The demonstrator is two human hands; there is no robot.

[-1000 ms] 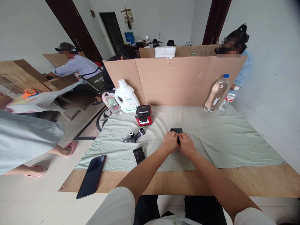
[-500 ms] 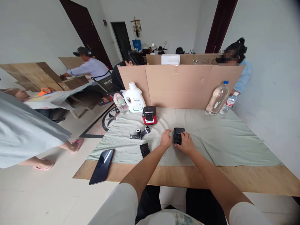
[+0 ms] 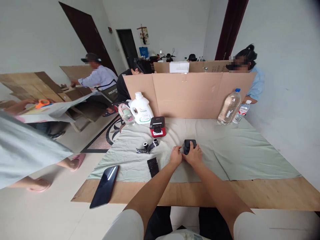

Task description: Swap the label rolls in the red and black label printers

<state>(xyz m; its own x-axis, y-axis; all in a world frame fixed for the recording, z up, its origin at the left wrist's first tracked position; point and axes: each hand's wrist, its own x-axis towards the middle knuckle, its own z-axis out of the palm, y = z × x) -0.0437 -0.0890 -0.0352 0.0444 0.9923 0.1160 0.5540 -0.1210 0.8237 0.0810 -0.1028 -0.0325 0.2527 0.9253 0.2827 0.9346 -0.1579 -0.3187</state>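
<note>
A small black device [image 3: 188,144] sits on the pale green cloth [image 3: 237,153] near the middle of the table. My right hand [image 3: 193,156] wraps around its near side and grips it. My left hand [image 3: 175,157] rests just left of the device, fingers curled, touching its left edge. Two small black rolls [image 3: 149,146] lie to the left, and a flat black piece [image 3: 153,166] lies nearer to me.
A red label printer [image 3: 157,126], a white jug [image 3: 141,108] and a pink cup [image 3: 125,114] stand at the back left. Two water bottles [image 3: 229,106] stand back right by the cardboard screen [image 3: 190,95]. A phone [image 3: 105,185] overhangs the table's left edge. Other people sit beyond.
My hands came apart from the device's near end; the right hand now grips it and the left has shifted to its left side. The camera view moved slightly.
</note>
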